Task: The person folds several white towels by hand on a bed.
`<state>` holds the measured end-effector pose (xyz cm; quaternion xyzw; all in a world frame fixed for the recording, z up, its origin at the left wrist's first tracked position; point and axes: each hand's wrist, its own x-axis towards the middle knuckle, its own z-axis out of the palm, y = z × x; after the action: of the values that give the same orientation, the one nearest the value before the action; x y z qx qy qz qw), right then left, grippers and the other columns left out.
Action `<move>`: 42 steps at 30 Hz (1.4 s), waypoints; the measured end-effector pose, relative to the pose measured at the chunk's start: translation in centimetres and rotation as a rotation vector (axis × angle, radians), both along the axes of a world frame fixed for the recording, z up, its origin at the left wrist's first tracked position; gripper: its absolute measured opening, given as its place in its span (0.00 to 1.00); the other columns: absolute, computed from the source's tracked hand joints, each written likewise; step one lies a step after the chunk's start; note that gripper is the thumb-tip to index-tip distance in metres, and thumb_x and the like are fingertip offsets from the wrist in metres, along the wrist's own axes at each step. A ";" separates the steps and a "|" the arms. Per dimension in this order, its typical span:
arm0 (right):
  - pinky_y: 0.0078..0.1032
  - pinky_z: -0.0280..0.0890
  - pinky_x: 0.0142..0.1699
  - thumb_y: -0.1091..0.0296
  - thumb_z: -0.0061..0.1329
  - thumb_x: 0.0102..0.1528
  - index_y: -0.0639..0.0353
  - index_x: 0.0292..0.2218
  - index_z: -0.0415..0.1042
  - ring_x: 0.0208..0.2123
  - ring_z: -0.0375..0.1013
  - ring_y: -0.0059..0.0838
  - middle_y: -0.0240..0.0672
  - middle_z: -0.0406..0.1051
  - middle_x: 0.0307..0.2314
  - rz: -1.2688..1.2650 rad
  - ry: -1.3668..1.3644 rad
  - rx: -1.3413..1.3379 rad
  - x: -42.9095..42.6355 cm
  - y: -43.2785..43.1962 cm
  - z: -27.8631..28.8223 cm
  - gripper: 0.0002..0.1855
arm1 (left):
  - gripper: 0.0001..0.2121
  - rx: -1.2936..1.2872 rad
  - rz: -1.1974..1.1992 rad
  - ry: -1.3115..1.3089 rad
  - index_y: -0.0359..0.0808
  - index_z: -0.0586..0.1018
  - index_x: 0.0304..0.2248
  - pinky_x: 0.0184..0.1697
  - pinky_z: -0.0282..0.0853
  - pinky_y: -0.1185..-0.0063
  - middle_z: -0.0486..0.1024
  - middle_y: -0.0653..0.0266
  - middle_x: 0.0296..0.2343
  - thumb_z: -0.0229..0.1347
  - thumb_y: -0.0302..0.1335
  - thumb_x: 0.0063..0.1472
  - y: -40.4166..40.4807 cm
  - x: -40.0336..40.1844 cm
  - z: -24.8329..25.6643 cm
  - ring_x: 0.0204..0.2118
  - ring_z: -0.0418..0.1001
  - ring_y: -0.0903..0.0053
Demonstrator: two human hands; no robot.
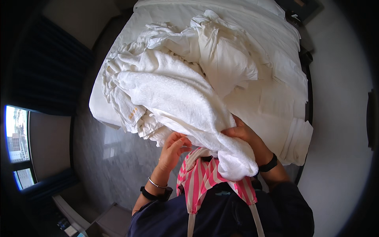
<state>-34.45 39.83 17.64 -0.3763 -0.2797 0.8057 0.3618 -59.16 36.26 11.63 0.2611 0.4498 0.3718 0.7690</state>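
A large white terry towel (177,94) stretches from the heap on the bed to my body. My right hand (241,130) grips its edge, and its near end hangs over a pink-striped apron (198,180) at my chest. Beside the towel's left edge, my left hand (176,146) has its fingers bent close together; whether they pinch cloth I cannot tell. Beyond lie crumpled white linens (225,56) and, at the left, a towel corner with orange stitching (133,114).
The bed (102,111) is covered in white sheets. Folded white towels (296,142) lie at its near right corner, beside a pale wall (334,118). Grey glossy floor (109,166) runs along the left, with dark curtains (50,68) and a low cabinet (109,219).
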 end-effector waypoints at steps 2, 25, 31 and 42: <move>0.21 0.58 0.47 0.69 0.52 0.40 0.66 0.49 0.58 0.41 0.65 0.27 0.37 0.66 0.39 0.404 -0.072 0.243 -0.2 -0.7 1.0 0.34 | 0.21 0.008 0.203 -0.177 0.35 0.61 0.47 0.44 0.63 0.71 0.65 0.59 0.40 0.41 0.40 0.59 0.9 -1.3 -1.9 0.44 0.64 0.70; 0.26 0.59 0.48 0.46 0.33 0.53 0.59 0.51 0.55 0.45 0.63 0.30 0.38 0.62 0.44 -0.370 0.494 0.054 23.1 -10.3 -8.3 0.30 | 0.27 1.063 -0.998 0.167 0.34 0.68 0.42 0.46 0.60 0.74 0.68 0.52 0.37 0.59 0.30 0.39 -7.5 25.5 3.7 0.42 0.65 0.59; 0.22 0.62 0.45 0.57 0.34 0.54 0.60 0.47 0.60 0.41 0.66 0.26 0.36 0.65 0.40 -0.716 0.262 0.189 27.9 -14.2 -2.5 0.22 | 0.31 0.377 -0.717 -0.194 0.33 0.65 0.47 0.50 0.58 0.72 0.66 0.58 0.44 0.62 0.31 0.42 -8.3 26.9 -0.6 0.47 0.64 0.67; 0.18 0.63 0.38 0.67 0.49 0.48 0.66 0.40 0.66 0.32 0.69 0.23 0.34 0.69 0.32 -0.920 -0.397 0.407 28.0 -12.7 2.9 0.18 | 0.19 0.396 -0.742 -0.216 0.34 0.69 0.45 0.43 0.64 0.80 0.70 0.64 0.40 0.55 0.23 0.51 -4.4 26.3 -3.6 0.39 0.67 0.79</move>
<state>-6.43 27.13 20.57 -0.5274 -0.2998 0.4069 0.6830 -32.87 31.87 8.05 0.5070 0.1624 0.1747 0.8283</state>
